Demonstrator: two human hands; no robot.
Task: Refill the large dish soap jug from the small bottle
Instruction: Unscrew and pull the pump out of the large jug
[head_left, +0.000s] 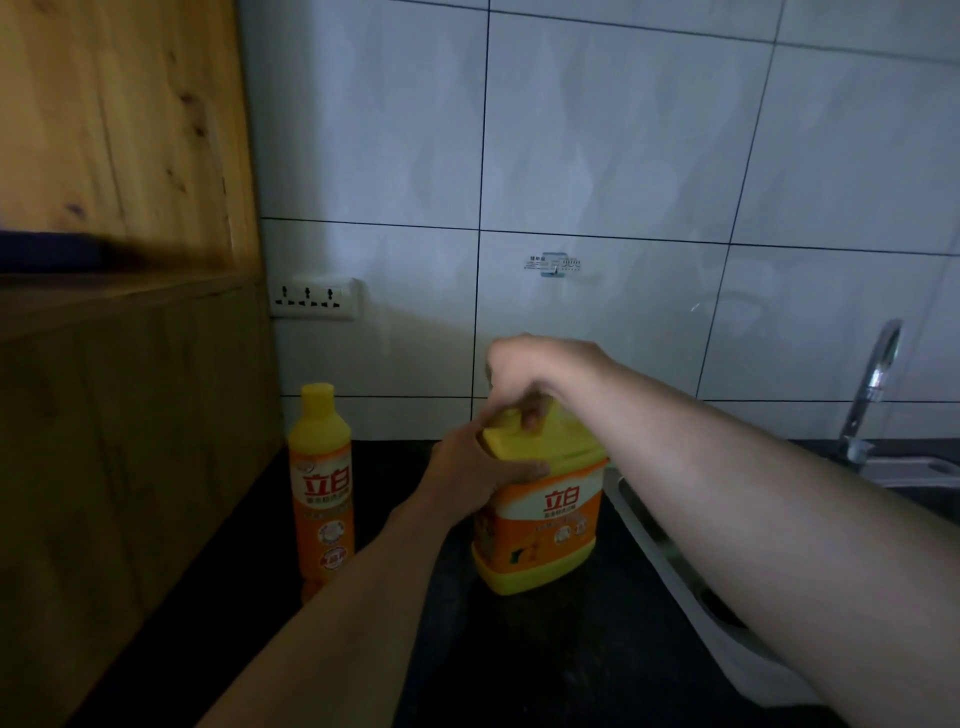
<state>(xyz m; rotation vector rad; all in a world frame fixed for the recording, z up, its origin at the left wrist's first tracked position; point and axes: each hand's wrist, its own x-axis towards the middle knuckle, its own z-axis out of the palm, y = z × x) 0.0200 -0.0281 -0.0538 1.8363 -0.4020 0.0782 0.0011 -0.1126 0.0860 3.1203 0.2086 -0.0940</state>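
Both hands grip the jug (540, 525): left hand (467, 467) its shoulder, right hand (535, 374) hiding the cap.

Two bare forearms enter from the lower edge of the frame, with no sleeves, watch, rings or gloves visible. The left hand (470, 470) and right hand (535, 374) sit near the frame's centre.

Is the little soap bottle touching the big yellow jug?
Apart. The head view shows the small bottle standing left of the large jug, with dark countertop and the left hand in the gap between them.
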